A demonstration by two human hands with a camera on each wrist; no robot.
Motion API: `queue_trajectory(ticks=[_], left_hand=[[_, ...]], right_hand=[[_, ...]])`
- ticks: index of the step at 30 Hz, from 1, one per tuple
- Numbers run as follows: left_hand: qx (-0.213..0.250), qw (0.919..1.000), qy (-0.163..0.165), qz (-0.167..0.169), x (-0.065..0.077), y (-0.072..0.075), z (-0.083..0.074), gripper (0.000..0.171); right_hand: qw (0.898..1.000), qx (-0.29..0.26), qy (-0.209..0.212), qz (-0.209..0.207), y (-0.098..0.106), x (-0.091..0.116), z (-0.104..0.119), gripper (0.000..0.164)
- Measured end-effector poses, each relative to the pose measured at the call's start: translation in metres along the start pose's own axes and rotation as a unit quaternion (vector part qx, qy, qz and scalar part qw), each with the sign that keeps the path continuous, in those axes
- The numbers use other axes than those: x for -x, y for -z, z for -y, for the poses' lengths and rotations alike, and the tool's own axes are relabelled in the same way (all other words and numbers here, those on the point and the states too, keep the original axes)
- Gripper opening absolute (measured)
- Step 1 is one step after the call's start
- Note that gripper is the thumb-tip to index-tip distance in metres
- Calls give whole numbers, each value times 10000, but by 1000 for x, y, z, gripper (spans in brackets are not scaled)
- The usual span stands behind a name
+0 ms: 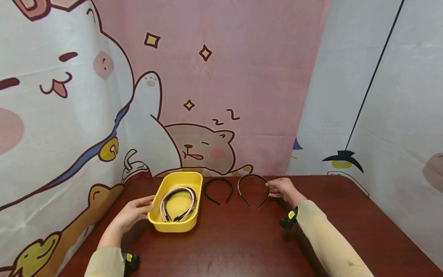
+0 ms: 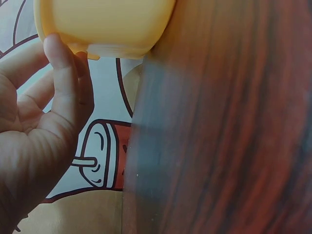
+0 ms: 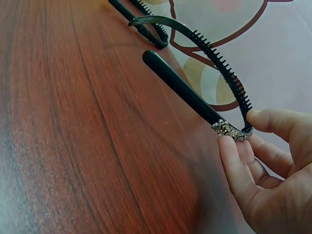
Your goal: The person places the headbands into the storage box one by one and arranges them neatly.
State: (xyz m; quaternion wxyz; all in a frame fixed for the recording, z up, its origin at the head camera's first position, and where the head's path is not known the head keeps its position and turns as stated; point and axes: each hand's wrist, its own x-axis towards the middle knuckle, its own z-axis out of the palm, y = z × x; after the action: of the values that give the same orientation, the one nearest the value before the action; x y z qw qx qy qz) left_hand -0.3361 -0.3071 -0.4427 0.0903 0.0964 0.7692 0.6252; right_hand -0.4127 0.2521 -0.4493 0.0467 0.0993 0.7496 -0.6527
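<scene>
My left hand point(image 1: 133, 212) holds the side rim of a yellow plastic basin point(image 1: 174, 227), thumb and fingers at its edge. Inside the basin lie several headbands, among them a pale pink headband point(image 1: 161, 208) and black ones. On the other side, my right hand point(image 1: 284, 190) pinches a black headband point(image 3: 181, 87) between thumb and fingers. Small teeth line its inner side, and sparkling stones point(image 3: 233, 130) cover part of its outside, close to my fingertips. Between the basin and that headband, another black headband point(image 1: 219, 179) lies on the table.
The dark red wooden table point(image 1: 235, 246) reaches back to a cloth backdrop point(image 1: 256, 77) printed with cartoon animals. A pale backdrop panel point(image 1: 398, 96) stands along the right side. Both wrists carry small black cameras, such as the right wrist camera point(image 1: 288, 222).
</scene>
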Motion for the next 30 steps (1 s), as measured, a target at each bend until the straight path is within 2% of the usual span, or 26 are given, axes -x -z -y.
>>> queue_trajectory(ticks=[21, 30], left_hand=[[2, 9998, 102, -140, 1, -1, -5, 60], [24, 9999, 118, -109, 1, -1, -4, 61]], right_hand=[[10000, -34, 29, 23, 3, 5, 4, 50], [9998, -139, 134, 69, -1, 9, 7, 44]])
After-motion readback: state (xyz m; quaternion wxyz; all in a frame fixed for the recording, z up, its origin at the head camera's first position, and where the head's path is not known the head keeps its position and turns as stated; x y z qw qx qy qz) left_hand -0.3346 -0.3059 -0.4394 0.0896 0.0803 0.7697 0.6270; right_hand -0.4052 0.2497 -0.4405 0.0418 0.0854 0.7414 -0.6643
